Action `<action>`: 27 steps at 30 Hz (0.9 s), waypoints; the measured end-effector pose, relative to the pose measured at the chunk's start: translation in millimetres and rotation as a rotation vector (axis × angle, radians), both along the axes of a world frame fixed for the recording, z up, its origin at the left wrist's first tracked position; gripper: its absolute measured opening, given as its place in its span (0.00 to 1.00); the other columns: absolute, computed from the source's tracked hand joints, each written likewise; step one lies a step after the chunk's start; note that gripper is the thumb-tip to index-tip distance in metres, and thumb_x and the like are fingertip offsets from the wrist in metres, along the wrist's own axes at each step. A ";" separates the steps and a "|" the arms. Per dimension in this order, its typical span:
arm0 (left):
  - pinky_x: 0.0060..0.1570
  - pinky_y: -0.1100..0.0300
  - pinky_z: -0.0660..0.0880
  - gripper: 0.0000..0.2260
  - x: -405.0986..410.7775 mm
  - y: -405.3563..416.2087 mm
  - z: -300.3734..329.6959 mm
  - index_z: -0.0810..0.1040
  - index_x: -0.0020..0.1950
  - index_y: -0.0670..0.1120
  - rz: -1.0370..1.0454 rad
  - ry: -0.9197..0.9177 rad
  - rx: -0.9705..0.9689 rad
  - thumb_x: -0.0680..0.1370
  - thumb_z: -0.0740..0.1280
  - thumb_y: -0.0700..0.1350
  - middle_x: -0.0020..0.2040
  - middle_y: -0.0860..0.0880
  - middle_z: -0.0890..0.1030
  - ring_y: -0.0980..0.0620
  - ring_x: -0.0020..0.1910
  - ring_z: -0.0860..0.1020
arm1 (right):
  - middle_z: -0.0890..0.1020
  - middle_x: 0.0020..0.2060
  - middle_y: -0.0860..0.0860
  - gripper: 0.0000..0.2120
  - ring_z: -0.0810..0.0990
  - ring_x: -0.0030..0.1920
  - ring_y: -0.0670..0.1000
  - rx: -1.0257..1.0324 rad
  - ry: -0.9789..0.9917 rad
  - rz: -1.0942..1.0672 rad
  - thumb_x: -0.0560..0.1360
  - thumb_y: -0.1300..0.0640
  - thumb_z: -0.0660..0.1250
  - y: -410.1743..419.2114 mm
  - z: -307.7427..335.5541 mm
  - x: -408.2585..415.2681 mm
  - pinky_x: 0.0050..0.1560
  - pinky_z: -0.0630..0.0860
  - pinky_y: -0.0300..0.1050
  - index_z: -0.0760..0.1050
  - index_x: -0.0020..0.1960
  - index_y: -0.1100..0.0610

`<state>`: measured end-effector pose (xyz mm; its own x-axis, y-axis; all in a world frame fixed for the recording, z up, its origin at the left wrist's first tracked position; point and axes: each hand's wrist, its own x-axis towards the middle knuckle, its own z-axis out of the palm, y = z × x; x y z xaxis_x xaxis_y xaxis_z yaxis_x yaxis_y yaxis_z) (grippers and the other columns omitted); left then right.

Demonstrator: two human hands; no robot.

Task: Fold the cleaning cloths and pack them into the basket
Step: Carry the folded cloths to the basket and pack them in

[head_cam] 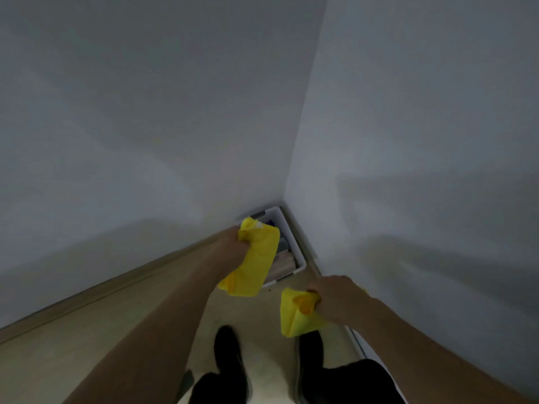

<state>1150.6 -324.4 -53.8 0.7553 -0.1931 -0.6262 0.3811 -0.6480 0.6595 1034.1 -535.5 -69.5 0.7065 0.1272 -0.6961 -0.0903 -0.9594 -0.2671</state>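
A white basket [296,252] stands on the floor in the corner where two walls meet, with folded cloths partly showing inside. My left hand [234,242] grips a yellow cloth [252,265] that hangs over the basket's near side and hides much of its inside. Closer to me and to the right, my right hand [335,298] grips a second yellow cloth [294,313], bunched and hanging above the floor short of the basket.
Grey-white walls [145,141] close in on the left and right, with a skirting board [87,295] along the floor. My two dark shoes [230,357] stand on the pale floor [58,360] just behind the basket.
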 end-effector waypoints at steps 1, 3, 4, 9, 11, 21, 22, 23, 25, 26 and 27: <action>0.52 0.56 0.66 0.17 14.5 -5.4 -28.9 0.68 0.70 0.40 -0.019 -0.003 -0.018 0.81 0.58 0.37 0.59 0.44 0.73 0.43 0.62 0.72 | 0.79 0.57 0.54 0.16 0.78 0.54 0.57 -0.012 0.021 0.026 0.75 0.50 0.58 -1.0 -27.5 10.4 0.52 0.75 0.47 0.76 0.59 0.52; 0.57 0.53 0.67 0.19 39.3 -17.3 -103.2 0.67 0.71 0.41 -0.068 -0.029 -0.034 0.80 0.60 0.41 0.64 0.43 0.73 0.43 0.66 0.70 | 0.80 0.49 0.55 0.10 0.79 0.49 0.56 -0.040 0.068 0.054 0.79 0.52 0.59 -3.5 -99.0 24.6 0.43 0.72 0.44 0.76 0.49 0.56; 0.61 0.51 0.67 0.20 49.0 -22.7 -136.9 0.67 0.72 0.41 -0.089 -0.024 -0.055 0.80 0.61 0.42 0.65 0.43 0.73 0.44 0.67 0.70 | 0.79 0.42 0.53 0.13 0.78 0.44 0.55 -0.044 0.103 0.033 0.80 0.49 0.58 -6.1 -135.4 30.2 0.37 0.69 0.42 0.72 0.42 0.56; 0.59 0.57 0.67 0.18 97.1 -67.9 -323.3 0.67 0.72 0.39 -0.330 -0.054 0.003 0.82 0.57 0.37 0.70 0.39 0.70 0.44 0.65 0.71 | 0.67 0.31 0.51 0.19 0.63 0.29 0.49 -0.150 0.333 0.106 0.80 0.49 0.58 -22.6 -337.1 73.3 0.38 0.70 0.50 0.60 0.32 0.51; 0.59 0.54 0.70 0.18 109.7 -80.3 -382.6 0.70 0.70 0.39 -0.415 -0.059 0.052 0.80 0.59 0.42 0.68 0.39 0.72 0.44 0.61 0.73 | 0.66 0.32 0.53 0.17 0.64 0.32 0.51 -0.269 0.450 0.206 0.77 0.57 0.58 -31.7 -382.4 92.3 0.42 0.68 0.50 0.57 0.32 0.52; 0.60 0.51 0.68 0.21 91.9 -122.8 -526.6 0.63 0.74 0.45 -0.784 0.150 0.329 0.82 0.58 0.48 0.69 0.43 0.69 0.47 0.57 0.74 | 0.59 0.32 0.53 0.18 0.55 0.31 0.51 -0.430 0.506 0.328 0.75 0.66 0.60 -65.7 -452.7 126.6 0.37 0.59 0.45 0.57 0.31 0.55; 0.65 0.51 0.67 0.24 86.3 -124.8 -529.5 0.58 0.77 0.44 -0.774 0.134 0.326 0.82 0.57 0.48 0.74 0.43 0.64 0.44 0.67 0.70 | 0.60 0.32 0.53 0.18 0.57 0.31 0.51 -0.416 0.484 0.299 0.73 0.65 0.61 -68.4 -456.3 125.3 0.41 0.61 0.46 0.57 0.31 0.54; 0.68 0.51 0.65 0.25 80.1 -124.8 -532.8 0.56 0.78 0.45 -0.761 0.120 0.327 0.82 0.57 0.48 0.76 0.43 0.61 0.44 0.71 0.66 | 0.61 0.32 0.53 0.16 0.58 0.32 0.51 -0.396 0.459 0.274 0.72 0.64 0.62 -70.4 -459.3 123.5 0.43 0.62 0.47 0.58 0.31 0.54; 0.67 0.53 0.65 0.23 72.1 -125.8 -544.2 0.58 0.77 0.45 -0.742 0.058 0.344 0.82 0.56 0.47 0.75 0.42 0.63 0.44 0.71 0.66 | 0.62 0.33 0.53 0.15 0.60 0.32 0.51 -0.350 0.443 0.211 0.71 0.63 0.63 -73.3 -458.4 122.3 0.40 0.63 0.46 0.59 0.31 0.55; 0.64 0.54 0.67 0.22 69.7 -126.4 -549.3 0.61 0.76 0.44 -0.738 0.011 0.356 0.82 0.56 0.47 0.73 0.42 0.66 0.44 0.69 0.69 | 0.62 0.33 0.53 0.15 0.59 0.31 0.51 -0.342 0.446 0.206 0.71 0.63 0.63 -73.2 -456.7 123.6 0.37 0.62 0.45 0.60 0.31 0.55; 0.60 0.56 0.68 0.20 67.9 -127.7 -551.3 0.63 0.74 0.43 -0.743 -0.043 0.369 0.82 0.56 0.46 0.71 0.41 0.69 0.44 0.66 0.71 | 0.62 0.33 0.53 0.15 0.59 0.31 0.52 -0.334 0.451 0.220 0.72 0.63 0.63 -72.7 -455.4 124.8 0.34 0.61 0.45 0.60 0.31 0.55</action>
<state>1218.4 -452.1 -605.0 0.5370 -0.4384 -0.7208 -0.2518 -0.8987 0.3591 1158.8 -608.2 -524.9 0.3144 -0.0397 -0.9485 0.0859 -0.9938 0.0701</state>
